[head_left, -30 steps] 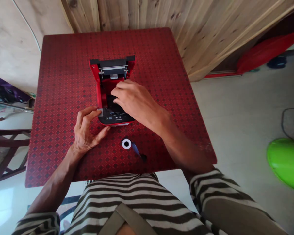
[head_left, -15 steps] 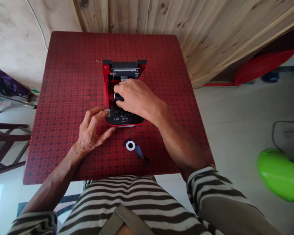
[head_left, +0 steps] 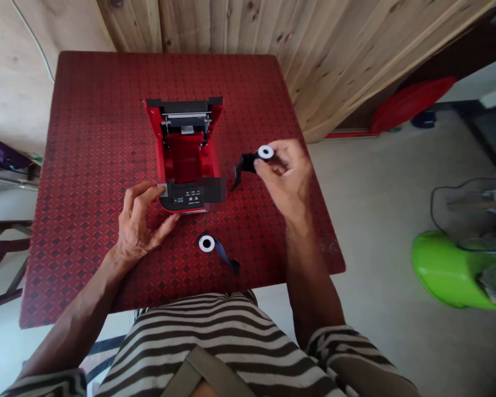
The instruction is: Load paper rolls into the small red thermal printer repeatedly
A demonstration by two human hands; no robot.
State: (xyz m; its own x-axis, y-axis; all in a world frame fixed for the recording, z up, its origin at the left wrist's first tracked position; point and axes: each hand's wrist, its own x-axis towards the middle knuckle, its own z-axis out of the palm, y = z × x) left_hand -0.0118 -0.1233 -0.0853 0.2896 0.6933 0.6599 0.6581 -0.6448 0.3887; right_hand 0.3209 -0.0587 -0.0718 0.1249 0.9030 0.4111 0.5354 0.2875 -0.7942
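Note:
A red and black receipt printer (head_left: 188,160) stands on the table with its lid raised, and its red paper bay has no roll in it. At the printer's front left corner, my left hand (head_left: 138,220) has its fingertips on the top and its thumb against the front edge, gripping it. To the right of the printer, above the table, my right hand (head_left: 289,176) is closed on a small paper roll (head_left: 265,153) with a white end and a dark loose tail hanging left. Nearer to me, a second similar roll (head_left: 206,243) rests on the table, its dark tail trailing right.
The table (head_left: 107,110) has a red patterned cover and meets a wooden plank wall (head_left: 215,27) at the back. On the floor to the right lies a green object (head_left: 446,270) beside a dark cable. A dark wooden chair (head_left: 0,259) stands at the left.
My right hand has come out of the printer's bay and moved right, carrying the paper roll out. My left hand stays at the printer's corner. The view has shifted slightly right.

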